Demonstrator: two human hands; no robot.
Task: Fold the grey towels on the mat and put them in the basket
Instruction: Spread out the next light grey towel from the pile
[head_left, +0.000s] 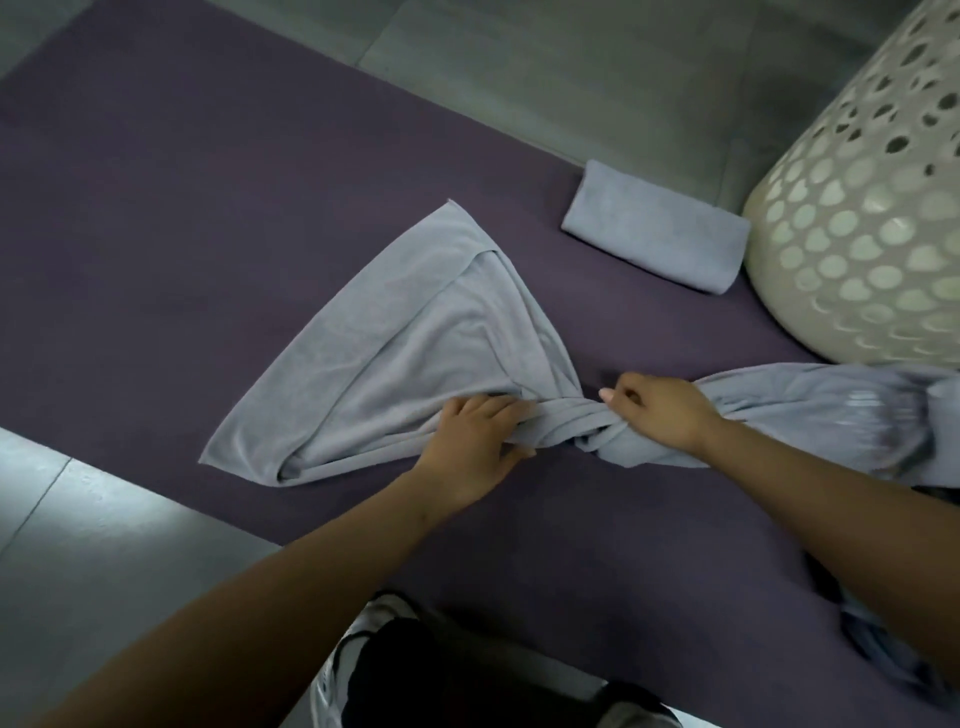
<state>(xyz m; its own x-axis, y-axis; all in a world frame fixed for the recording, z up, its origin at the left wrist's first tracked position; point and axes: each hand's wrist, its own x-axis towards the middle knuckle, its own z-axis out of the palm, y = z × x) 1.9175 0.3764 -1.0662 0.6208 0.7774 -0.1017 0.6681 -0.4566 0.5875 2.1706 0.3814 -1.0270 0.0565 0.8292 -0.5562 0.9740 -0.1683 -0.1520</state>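
both hands on the twisted grey towel (415, 332) on the purple mat (156, 208): left hand (475, 436) fingers curled round the bunched middle, right hand (657, 410) gripping the twist. folded towel (657, 228) lies beside the basket (857, 208).

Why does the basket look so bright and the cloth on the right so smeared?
Head view: light glows through the basket's holes and a pale patch glares on the floor at left; the towel is sharp near the left hand and right hand, but blurred at the right edge; the wide lens bends the edges.
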